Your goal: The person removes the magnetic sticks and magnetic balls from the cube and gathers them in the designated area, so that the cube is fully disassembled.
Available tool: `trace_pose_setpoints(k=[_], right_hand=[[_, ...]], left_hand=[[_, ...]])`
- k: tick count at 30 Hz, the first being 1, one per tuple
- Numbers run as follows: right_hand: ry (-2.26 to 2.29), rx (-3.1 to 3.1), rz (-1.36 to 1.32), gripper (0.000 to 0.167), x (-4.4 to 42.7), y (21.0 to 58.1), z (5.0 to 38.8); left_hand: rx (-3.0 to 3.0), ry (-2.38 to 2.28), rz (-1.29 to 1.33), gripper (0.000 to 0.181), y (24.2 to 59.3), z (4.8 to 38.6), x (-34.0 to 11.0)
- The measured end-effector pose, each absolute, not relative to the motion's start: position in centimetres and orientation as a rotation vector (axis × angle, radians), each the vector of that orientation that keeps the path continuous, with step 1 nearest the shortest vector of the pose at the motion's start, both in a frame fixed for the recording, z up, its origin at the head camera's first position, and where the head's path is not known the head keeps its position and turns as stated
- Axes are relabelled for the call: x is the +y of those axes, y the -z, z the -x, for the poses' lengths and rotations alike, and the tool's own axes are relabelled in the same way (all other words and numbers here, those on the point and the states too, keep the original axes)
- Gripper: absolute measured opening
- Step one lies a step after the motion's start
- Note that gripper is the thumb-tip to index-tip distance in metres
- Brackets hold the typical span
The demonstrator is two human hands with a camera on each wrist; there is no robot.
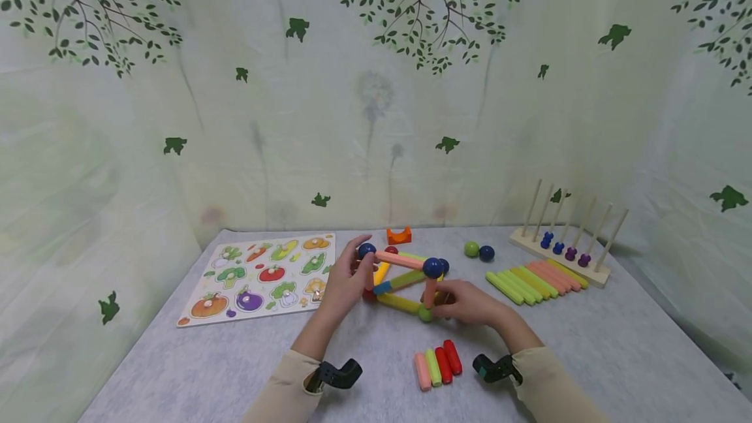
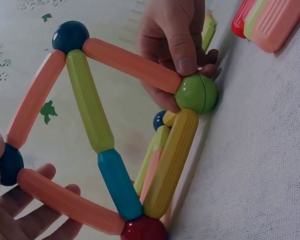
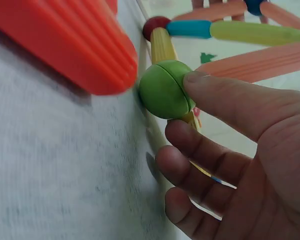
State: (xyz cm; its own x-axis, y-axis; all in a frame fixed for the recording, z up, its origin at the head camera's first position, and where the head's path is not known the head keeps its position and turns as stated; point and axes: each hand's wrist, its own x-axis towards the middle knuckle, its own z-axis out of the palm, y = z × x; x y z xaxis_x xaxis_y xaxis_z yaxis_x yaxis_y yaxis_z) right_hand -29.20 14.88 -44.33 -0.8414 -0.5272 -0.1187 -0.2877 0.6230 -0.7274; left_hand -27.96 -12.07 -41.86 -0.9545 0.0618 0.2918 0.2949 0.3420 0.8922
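Note:
A frame of magnetic rods and balls stands on the table. My left hand grips its upper left corner, with the thumb on a dark blue ball and fingers behind a pink rod. At the lower front corner my right hand pinches a green ball between thumb and fingertips. A yellow rod runs from that green ball to a red ball. Crossing the front face diagonally are a joined blue rod and light green rod, topped by another dark blue ball.
Several short rods lie in front, and a row of longer rods lies right. A peg stand with beads is behind them. Loose green and blue balls, an orange block and a vegetable puzzle board are further back.

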Motion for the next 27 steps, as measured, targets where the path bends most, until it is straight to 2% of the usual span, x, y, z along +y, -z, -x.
trace_pose_setpoints(k=[21, 25, 27], right_hand=[[1.101, 2.792, 0.444, 0.019, 14.9, 45.0, 30.0], [1.120, 2.841, 0.413, 0.025, 14.8, 43.8, 29.6], [1.175, 2.878, 0.427, 0.033, 14.9, 43.0, 29.4]], left_hand=[[-2.426, 1.435, 0.588, 0.026, 41.5, 27.1, -12.0], [-2.429, 1.352, 0.582, 0.027, 41.4, 27.0, -11.8], [-2.429, 1.258, 0.584, 0.027, 41.3, 26.9, -11.7]])
